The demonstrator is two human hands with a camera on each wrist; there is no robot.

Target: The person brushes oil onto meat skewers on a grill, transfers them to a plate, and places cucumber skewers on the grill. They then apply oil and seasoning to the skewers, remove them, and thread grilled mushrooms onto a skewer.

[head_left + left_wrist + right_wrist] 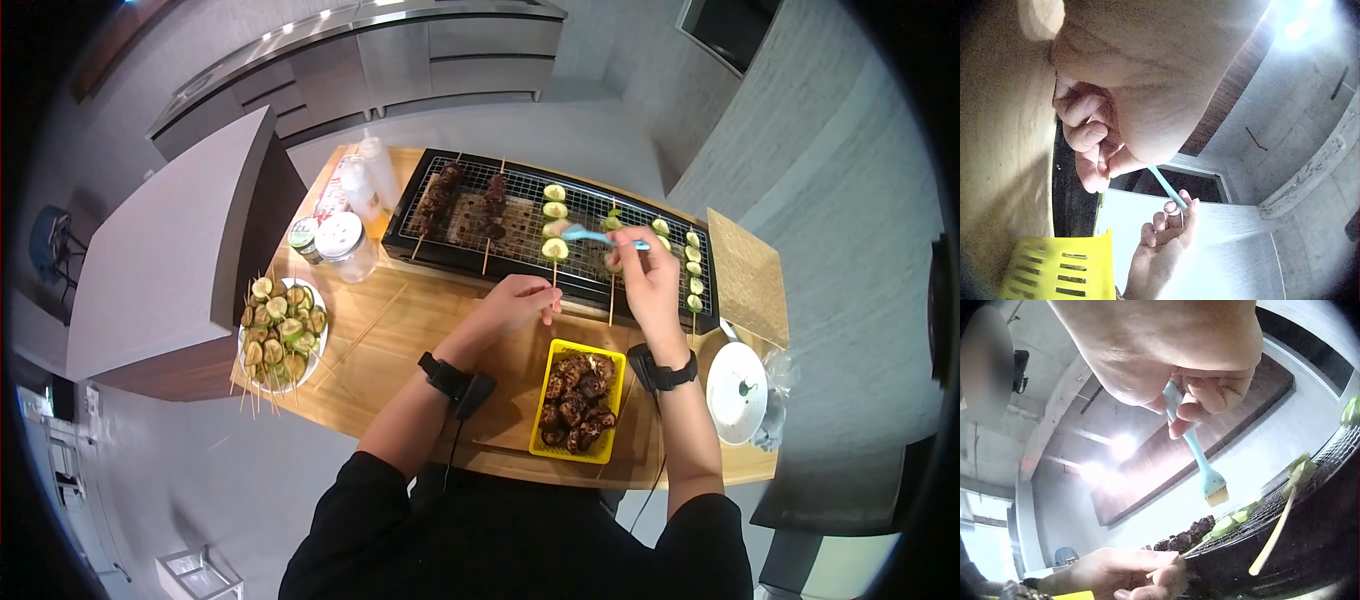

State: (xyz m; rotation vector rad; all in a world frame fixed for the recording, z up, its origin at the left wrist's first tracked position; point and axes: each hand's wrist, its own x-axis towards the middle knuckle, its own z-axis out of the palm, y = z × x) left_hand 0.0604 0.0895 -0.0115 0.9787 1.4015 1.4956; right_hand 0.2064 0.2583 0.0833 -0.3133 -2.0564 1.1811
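Observation:
A blue basting brush [590, 235] is held in my right hand [650, 285], its bristles right at the lower slices of a skewer of green zucchini slices [555, 211] on the grill [400, 243]. In the right wrist view the brush [1196, 450] points down, its pale bristles close over the food. My left hand [520, 303] pinches the lower end of that skewer's stick between thumb and finger at the grill's front edge. The right wrist view shows this left hand [1129, 569] with the thin stick reaching toward the slices.
Dark meat skewers [437, 200] and more zucchini skewers [693, 270] lie on the grill. Near me stands a yellow basket [537, 440] of browned food. A plate [321, 330] of skewered slices, a shaker jar [345, 245] and bottles [376, 165] are left; a white lid [735, 395] is right.

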